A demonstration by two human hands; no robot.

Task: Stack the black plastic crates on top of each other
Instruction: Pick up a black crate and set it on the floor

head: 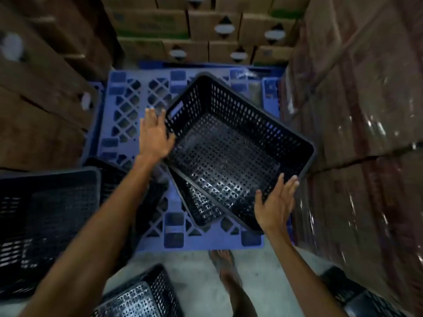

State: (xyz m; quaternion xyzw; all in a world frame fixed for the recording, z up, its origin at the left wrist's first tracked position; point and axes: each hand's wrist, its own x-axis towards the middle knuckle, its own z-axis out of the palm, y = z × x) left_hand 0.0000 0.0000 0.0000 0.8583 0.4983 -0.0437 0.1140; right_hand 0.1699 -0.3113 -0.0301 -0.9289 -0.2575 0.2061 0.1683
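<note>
Both hands open and holding nothing, left hand [154, 133] and right hand [275, 205] flank a black crate [231, 143] sitting skewed inside another crate [201, 209] on a blue pallet [128, 106]; left crooked, it could jam or tip.

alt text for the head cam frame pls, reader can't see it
Two open bare hands, left hand and right hand, flank a skewed black perforated plastic crate sitting crooked in another black crate on a blue plastic pallet. More black crates lie nearby; stacked cardboard boxes surround the aisle.
</note>
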